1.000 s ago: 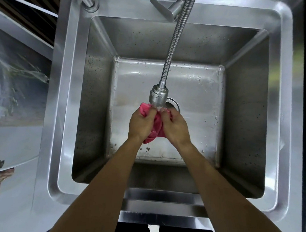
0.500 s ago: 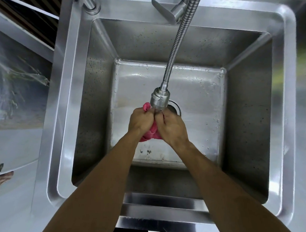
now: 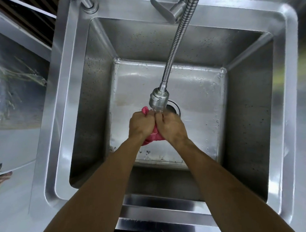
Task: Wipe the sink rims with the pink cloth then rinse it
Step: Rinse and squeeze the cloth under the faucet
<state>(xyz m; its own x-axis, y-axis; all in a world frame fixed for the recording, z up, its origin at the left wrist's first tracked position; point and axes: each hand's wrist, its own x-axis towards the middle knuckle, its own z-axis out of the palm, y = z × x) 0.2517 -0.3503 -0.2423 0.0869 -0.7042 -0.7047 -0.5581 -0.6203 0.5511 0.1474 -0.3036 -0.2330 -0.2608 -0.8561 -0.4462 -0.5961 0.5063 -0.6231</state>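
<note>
2 bare forearms reach in over the near rim of the steel sink [image 3: 63,110]. The left hand [image 3: 142,124] and right hand [image 3: 171,126] are pressed knuckle to knuckle, both fists closed tight around the pink cloth [image 3: 153,135]. The cloth is bunched between the palms; a crumpled fold hangs below the wrists and a small tuft pokes out above the left knuckles. Just beyond the fingers hangs the round metal spray head [image 3: 159,100], on a ribbed flexible hose [image 3: 178,45]. The brushed basin is square, its floor beaded with droplets, the drain [image 3: 175,107] partly hidden behind the head.
</note>
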